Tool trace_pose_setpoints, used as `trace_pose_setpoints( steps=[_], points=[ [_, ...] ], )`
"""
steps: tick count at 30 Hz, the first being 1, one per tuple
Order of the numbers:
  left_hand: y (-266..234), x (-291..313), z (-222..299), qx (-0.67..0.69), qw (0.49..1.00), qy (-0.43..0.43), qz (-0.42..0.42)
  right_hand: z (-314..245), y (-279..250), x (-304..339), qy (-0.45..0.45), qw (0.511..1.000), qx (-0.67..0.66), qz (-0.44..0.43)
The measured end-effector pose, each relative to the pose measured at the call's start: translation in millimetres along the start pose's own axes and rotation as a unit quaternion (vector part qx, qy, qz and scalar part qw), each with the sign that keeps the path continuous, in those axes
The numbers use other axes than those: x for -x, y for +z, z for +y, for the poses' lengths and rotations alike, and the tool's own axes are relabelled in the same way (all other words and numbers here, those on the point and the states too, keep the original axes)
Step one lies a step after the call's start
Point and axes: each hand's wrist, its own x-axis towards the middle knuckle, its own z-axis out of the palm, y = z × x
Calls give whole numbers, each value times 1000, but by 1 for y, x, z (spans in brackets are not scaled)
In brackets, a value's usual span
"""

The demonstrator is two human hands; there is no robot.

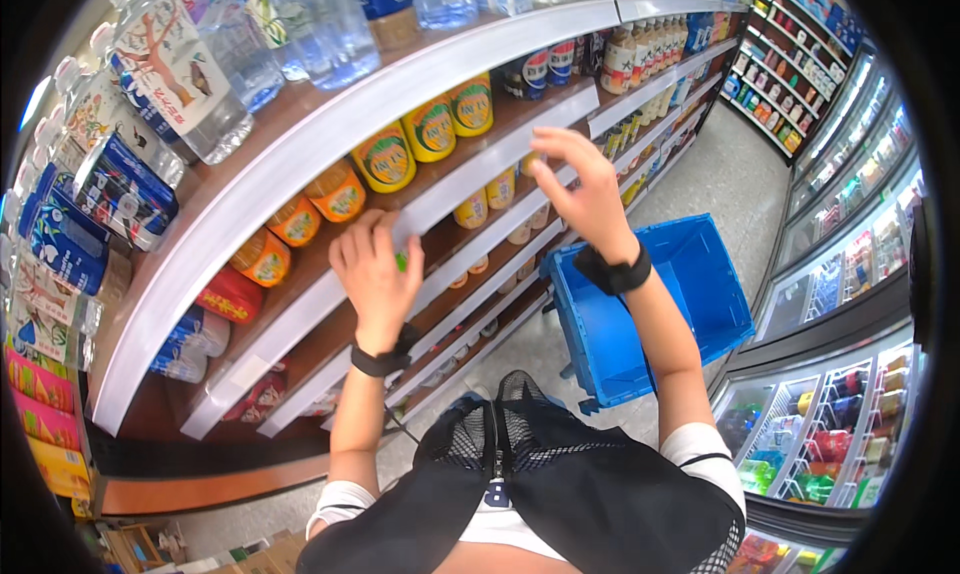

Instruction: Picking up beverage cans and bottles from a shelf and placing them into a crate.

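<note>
While left hand (pixel 378 274) curls at shelf edge (pixel 440 196), hold unclear, right hand (pixel 588 189) gapes empty

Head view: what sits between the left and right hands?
In the head view, pale shelf edges and several yellow containers on the shelf lie between the left hand and the right hand.
</note>
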Motion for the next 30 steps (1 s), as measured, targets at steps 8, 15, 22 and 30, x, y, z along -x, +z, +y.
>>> trace_pose_setpoints(
  steps=[8,15,22,30],
  points=[
    [8,6,24,31,999,12,15,33,33,-70,131,990,-40,-7],
    [12,4,33,27,998,36,33,68,28,-84,153,983,-91,-46],
    [5,6,24,-15,999,31,28,54,21,-71,114,993,2,-5],
    [10,0,-5,-138,982,5,133,50,45,-78,111,992,-36,-38]
  ],
)
